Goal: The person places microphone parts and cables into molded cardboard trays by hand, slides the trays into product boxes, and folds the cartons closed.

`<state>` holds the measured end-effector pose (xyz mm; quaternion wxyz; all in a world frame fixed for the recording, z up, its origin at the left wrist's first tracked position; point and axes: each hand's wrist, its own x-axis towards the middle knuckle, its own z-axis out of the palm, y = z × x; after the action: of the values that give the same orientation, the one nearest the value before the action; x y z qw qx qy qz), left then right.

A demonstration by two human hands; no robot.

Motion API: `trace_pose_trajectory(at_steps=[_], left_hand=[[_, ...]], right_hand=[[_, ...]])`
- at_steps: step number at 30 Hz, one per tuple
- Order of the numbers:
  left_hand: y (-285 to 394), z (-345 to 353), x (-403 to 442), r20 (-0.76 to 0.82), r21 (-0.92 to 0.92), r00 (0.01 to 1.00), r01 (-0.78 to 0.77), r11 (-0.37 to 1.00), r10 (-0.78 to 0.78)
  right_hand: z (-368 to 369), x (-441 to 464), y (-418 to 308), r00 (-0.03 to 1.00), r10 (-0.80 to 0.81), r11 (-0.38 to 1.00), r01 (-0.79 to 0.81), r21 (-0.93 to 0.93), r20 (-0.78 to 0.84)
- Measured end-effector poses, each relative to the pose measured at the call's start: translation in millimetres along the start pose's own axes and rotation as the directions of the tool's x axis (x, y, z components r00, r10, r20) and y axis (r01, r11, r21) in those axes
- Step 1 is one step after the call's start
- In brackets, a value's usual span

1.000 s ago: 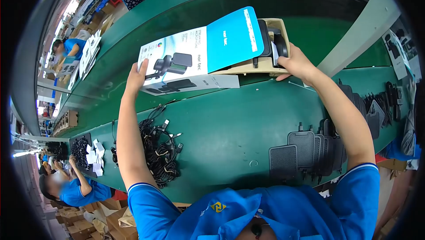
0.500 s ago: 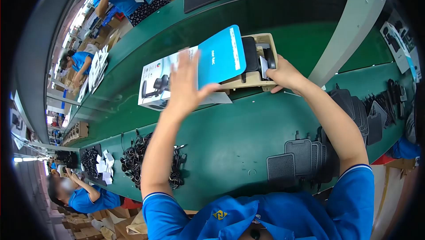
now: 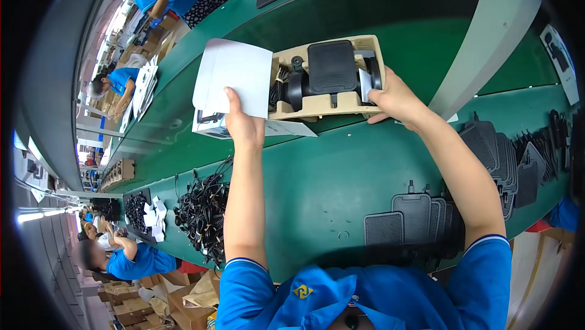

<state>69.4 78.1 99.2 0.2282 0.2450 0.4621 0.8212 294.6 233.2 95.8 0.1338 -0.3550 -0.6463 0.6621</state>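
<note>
A tan moulded pulp tray (image 3: 314, 114) sits partly inside a white printed box (image 3: 210, 126). The box's flap is folded back, its white inner side (image 3: 234, 77) up. In the tray lie a black textured plate (image 3: 332, 65), a round black part (image 3: 297, 89), a bundled black cable (image 3: 280, 80) and a small white paper (image 3: 365, 85). My left hand (image 3: 245, 124) is closed on the box's near side, thumb over the flap; its other fingers are hidden underneath. My right hand (image 3: 396, 98) grips the tray's right end, thumb near the white paper.
Tangled black cables (image 3: 204, 211) lie left on the green table (image 3: 304, 208). Black textured plates (image 3: 411, 217) are stacked front right, with more (image 3: 493, 153) beyond my right arm. A pale post (image 3: 481, 50) rises right of the tray. Co-workers (image 3: 137, 260) sit or stand along the left.
The blue flap has swung left, showing its white inside and uncovering more of the tray. My left hand has come down from the box top to its near side.
</note>
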Motion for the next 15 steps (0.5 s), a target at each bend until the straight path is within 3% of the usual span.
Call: trace_pose_trajectory(at_steps=[4,15], left_hand=[[1,4,-2,-0.043,-0.137,0.998,0.045,0.990,-0.052],[-6,11,3,-0.025,-0.125,0.999,0.045,0.991,-0.048]], right_hand=[[0,4,4,1.000,0.014,0.999,-0.013,0.045,-0.022],[20,9,-5,0.998,0.037,0.995,-0.041,-0.096,-0.042]])
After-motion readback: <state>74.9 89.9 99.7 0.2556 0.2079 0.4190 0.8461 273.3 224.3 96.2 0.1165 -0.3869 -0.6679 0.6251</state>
